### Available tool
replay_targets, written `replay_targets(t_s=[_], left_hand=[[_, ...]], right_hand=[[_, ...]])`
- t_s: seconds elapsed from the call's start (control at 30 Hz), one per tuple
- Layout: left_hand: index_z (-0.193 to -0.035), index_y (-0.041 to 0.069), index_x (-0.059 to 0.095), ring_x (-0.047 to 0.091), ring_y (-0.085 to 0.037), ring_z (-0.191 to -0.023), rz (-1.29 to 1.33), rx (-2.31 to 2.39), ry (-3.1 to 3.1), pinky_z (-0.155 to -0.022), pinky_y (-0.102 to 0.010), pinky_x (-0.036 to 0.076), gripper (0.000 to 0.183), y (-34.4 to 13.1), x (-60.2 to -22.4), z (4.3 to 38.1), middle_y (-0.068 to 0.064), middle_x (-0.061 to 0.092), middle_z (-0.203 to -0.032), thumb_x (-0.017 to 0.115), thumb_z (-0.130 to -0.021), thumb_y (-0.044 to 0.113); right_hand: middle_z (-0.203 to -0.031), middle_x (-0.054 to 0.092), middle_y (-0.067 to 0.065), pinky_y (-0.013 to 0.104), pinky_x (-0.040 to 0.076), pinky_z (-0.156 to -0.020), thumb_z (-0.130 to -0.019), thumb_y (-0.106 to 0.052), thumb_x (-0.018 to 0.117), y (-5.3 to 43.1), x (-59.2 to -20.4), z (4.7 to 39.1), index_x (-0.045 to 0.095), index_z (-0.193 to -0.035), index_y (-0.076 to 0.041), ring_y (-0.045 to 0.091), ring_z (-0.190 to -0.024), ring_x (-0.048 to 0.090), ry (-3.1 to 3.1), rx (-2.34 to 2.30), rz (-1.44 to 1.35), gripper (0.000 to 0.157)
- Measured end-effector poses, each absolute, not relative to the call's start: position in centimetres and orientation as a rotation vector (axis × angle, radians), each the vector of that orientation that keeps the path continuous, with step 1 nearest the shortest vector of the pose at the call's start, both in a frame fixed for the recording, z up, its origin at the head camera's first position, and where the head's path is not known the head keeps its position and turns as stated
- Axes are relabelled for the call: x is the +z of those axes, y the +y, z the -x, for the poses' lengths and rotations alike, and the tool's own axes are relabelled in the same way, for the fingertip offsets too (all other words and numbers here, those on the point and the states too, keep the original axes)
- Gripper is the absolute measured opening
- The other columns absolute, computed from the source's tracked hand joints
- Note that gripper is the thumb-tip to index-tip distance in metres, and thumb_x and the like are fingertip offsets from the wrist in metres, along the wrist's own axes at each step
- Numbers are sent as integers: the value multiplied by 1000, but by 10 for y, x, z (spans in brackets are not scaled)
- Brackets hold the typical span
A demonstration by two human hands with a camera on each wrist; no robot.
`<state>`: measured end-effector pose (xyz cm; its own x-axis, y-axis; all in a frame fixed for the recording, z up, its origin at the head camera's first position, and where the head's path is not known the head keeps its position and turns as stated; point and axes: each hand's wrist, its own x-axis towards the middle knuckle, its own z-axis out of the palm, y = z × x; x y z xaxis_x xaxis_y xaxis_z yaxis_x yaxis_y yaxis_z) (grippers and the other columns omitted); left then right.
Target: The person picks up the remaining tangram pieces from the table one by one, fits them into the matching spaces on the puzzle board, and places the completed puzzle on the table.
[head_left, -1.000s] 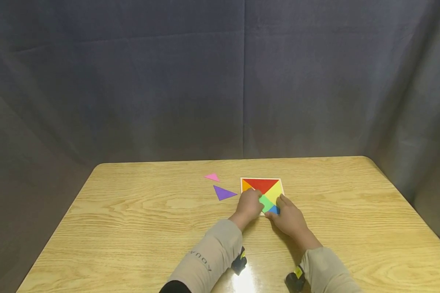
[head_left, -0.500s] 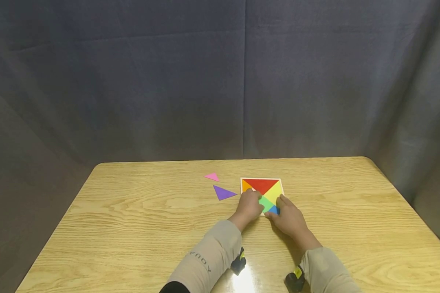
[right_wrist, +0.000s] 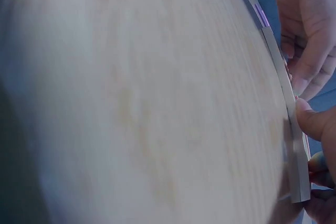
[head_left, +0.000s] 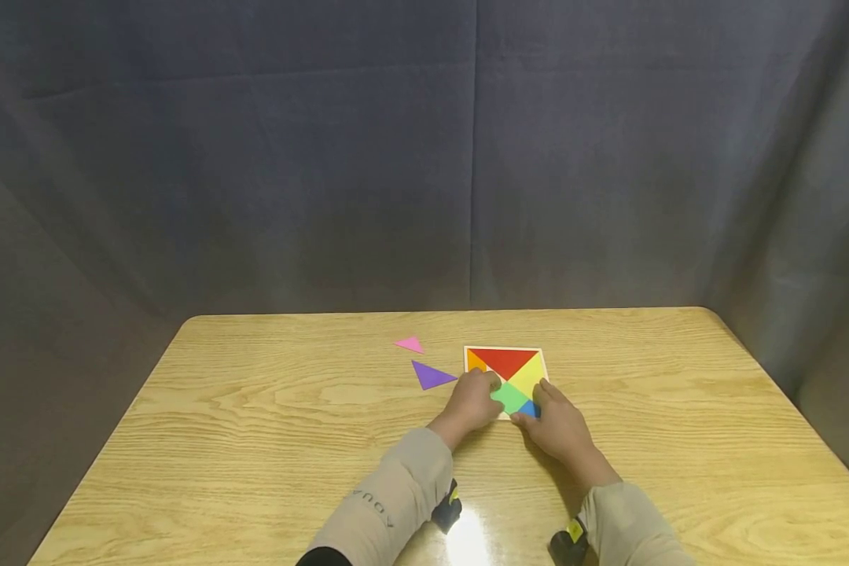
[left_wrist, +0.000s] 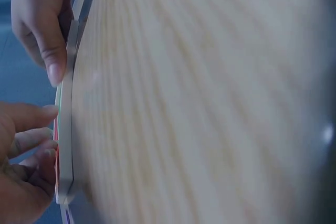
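Note:
A pale square tangram tray (head_left: pixel 504 347) lies on the table, holding a red triangle (head_left: pixel 504 362), a yellow triangle (head_left: pixel 528 375), a green piece (head_left: pixel 511 398), a blue piece (head_left: pixel 531 409) and an orange piece (head_left: pixel 476 360). My left hand (head_left: pixel 472 399) is over the tray's left part, covering it; its bent fingers touch the pieces near the green one, with the thumb apart from the fingers. At the front right corner my right hand (head_left: pixel 557 423) grips the tray, thumb (right_wrist: pixel 305 113) on the front edge and fingers round the right side.
Left of the tray, a purple triangle (head_left: pixel 431 376) lies flat with one tip close to the tray's side. A smaller pink triangle (head_left: pixel 410 344) lies behind it. The wooden table (head_left: pixel 255 424) ends at a dark grey curtain (head_left: pixel 325 196).
My left hand has shifted slightly left and toward me, so more of the green piece shows. The right hand, the tray and the loose triangles stay in place.

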<state>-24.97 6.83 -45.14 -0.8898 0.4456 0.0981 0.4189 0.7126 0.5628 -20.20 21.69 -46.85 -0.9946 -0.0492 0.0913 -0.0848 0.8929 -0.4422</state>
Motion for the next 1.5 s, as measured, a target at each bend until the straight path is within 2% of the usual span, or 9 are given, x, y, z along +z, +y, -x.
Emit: replay_targets(t_s=[0.2,0.47,0.83,1.07,1.37,1.5], left_hand=[[-95,1,62,45,-16,-72,-795,977,2888,-63,-21,36,32,58,-453,257,-3,52,-75,66,-64,5],[-102,0,60,45,-23,-88,-664,985,2889,-74,-28,39,36,44,-453,260,-9,52,-94,64,-67,6],[-105,2,58,42,-24,-90,-587,969,2940,-71,-29,38,38,29,-451,264,-8,51,-95,64,-69,12],[-105,2,58,42,-27,-93,-503,958,2978,-82,-36,35,38,21,-451,267,-10,52,-99,64,-69,13],[-102,2,58,43,-27,-90,-430,923,3042,-77,-34,36,37,12,-452,274,-11,51,-95,65,-68,16],[-105,1,57,41,-28,-91,-376,957,3015,-79,-34,36,39,9,-450,278,-13,50,-99,65,-70,16]], right_hand=[[-125,34,30,50,30,-89,-78,-31,61,217,-468,202,44,-116,13,41,-114,33,-2976,683,-103,60],[-126,34,29,49,30,-90,-78,-31,61,216,-467,201,44,-116,12,41,-114,33,-2986,689,-93,60],[-126,34,29,50,29,-90,-78,-31,61,216,-466,200,44,-115,12,41,-115,32,-2981,689,-94,59],[-126,34,29,50,30,-90,-78,-31,61,215,-468,200,44,-115,12,41,-115,32,-2979,700,-98,60],[-127,32,29,49,28,-91,-78,-31,61,216,-469,200,40,-119,14,41,-116,30,-2995,684,-100,63],[-127,32,29,49,28,-91,-78,-30,61,215,-468,201,40,-119,13,40,-117,30,-2996,681,-101,63]])
